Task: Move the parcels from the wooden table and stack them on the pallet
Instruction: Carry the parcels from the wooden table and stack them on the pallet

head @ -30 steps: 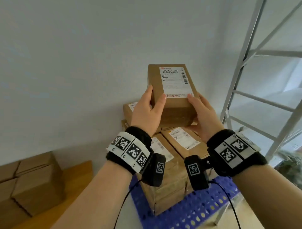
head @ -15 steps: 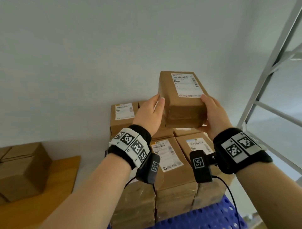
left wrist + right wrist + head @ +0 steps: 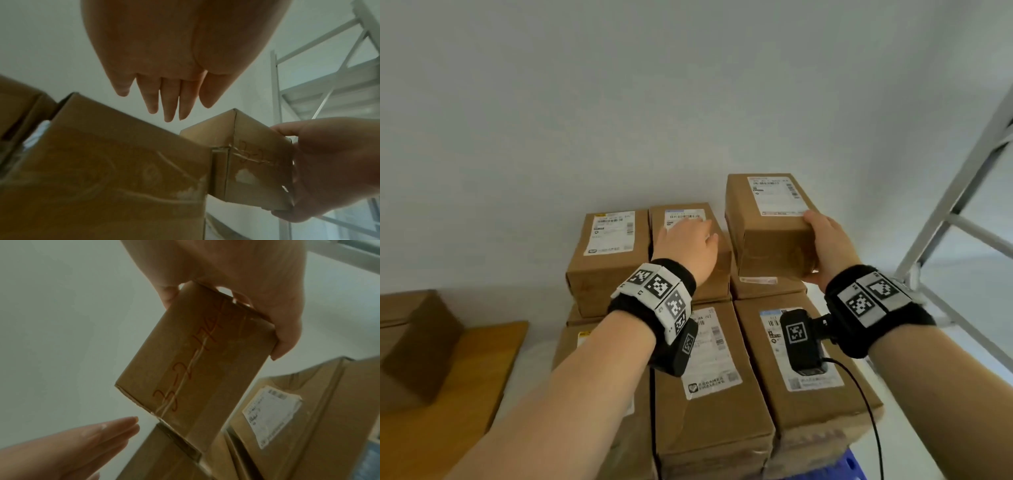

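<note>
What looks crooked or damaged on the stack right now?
Only the held parcel looks off: the right hand grips it tilted above the back-right spot, not yet seated. Its taped end bears red handwriting. The left hand hovers open over the middle back parcel. No damage shows.

both bare forearms reach up from the bottom of the head view, each wrist wrapped in a black band with white coded tags. the left hand [image 3: 686,244], at frame centre, has its fingers [image 3: 169,104] straight and close together, palm down. the right hand [image 3: 827,247], right of centre, curls thumb and fingers round the end of a brown cardboard parcel [image 3: 770,222].
</note>
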`<action>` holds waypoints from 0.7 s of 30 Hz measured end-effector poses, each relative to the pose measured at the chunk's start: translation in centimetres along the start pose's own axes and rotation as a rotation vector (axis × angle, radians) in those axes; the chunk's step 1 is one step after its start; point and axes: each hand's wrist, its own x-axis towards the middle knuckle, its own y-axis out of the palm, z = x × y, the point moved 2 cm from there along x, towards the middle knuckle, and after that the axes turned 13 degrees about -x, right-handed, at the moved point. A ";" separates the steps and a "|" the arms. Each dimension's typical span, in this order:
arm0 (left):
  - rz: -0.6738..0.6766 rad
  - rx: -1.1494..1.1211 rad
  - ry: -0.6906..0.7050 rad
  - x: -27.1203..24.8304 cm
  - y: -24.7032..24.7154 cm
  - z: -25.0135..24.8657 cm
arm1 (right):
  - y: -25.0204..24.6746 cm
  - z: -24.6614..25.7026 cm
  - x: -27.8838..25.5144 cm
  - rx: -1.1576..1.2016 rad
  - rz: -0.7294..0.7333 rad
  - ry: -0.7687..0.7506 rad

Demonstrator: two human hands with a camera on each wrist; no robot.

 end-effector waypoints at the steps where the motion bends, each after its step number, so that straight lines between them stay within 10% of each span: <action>1: 0.005 0.033 -0.024 0.2 0.3 0.2 | 0.2 -0.4 0.7 -0.007 0.023 0.006; 21: -0.087 0.147 -0.094 0.4 2.4 0.9 | 0.9 -2.8 5.5 -0.245 0.168 -0.069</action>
